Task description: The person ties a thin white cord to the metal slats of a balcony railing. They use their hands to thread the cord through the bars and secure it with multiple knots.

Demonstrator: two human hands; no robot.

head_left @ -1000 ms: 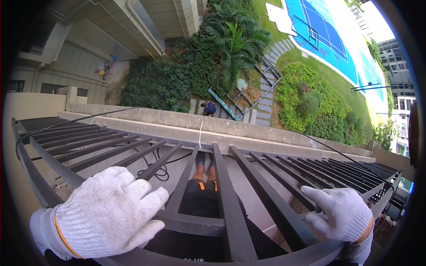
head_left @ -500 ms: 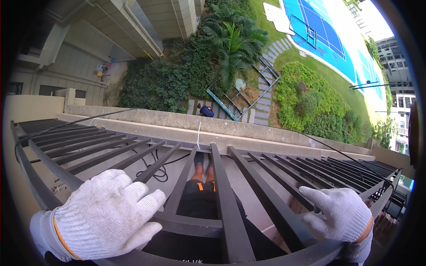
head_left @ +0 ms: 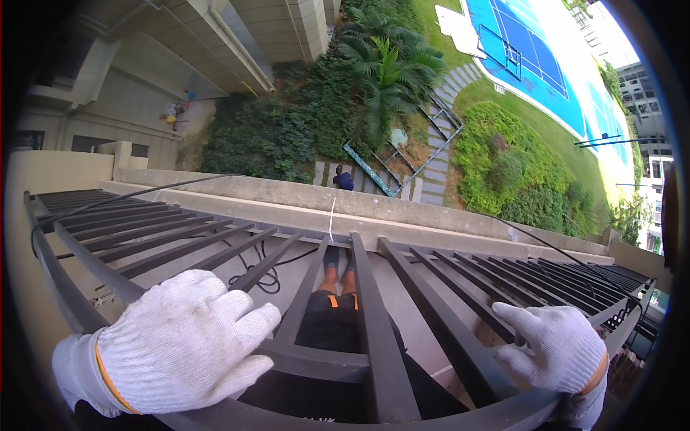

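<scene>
A dark metal railing (head_left: 384,337) crosses in front of me, and both my hands lie over its top rail. My left hand (head_left: 180,345), in a white knit glove with an orange cuff edge, rests there with the fingers reaching forward and the thumb apart. Farther right, my right hand (head_left: 557,348) wears a matching glove. Its index finger and thumb stand apart, pointing inward, and the other fingers are largely hidden. Nothing loose shows in either hand. Below, between the bars, my legs and black shorts (head_left: 323,323) with orange marks are visible.
Beyond the railing runs a concrete ledge (head_left: 280,192); a white cord (head_left: 332,215) hangs over it. Black cable (head_left: 269,280) lies coiled behind the bars. Far below are a person (head_left: 344,181) in dark blue, a metal frame (head_left: 370,169), shrubs and a blue court (head_left: 532,50).
The whole scene has shifted slightly right in the view. The person below has changed posture, the head now towards the top. Both my hands keep their places on the railing.
</scene>
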